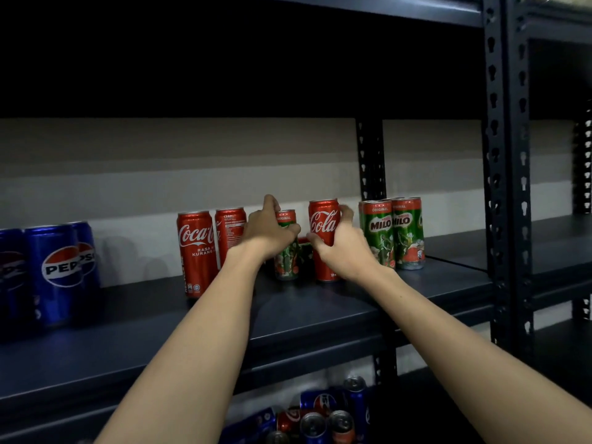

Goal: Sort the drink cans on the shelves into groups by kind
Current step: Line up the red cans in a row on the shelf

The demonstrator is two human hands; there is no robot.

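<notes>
Both hands are on the shelf (pixel 320 315), crossed over the wrong neighbours: the left hand (pixel 267 230) curls round an upright Milo can (pixel 286 251), the right hand (pixel 341 245) wraps an upright Coca-Cola can (pixel 323 229). The Milo group (pixel 392 233) stands just right of the right hand, the Coca-Cola pair (pixel 208 248) just left of the left hand. A swap looks due.

A single head-worn view is given, aimed forward and slightly down, close to the shelf (pixel 320 302) at arm's reach.
</notes>
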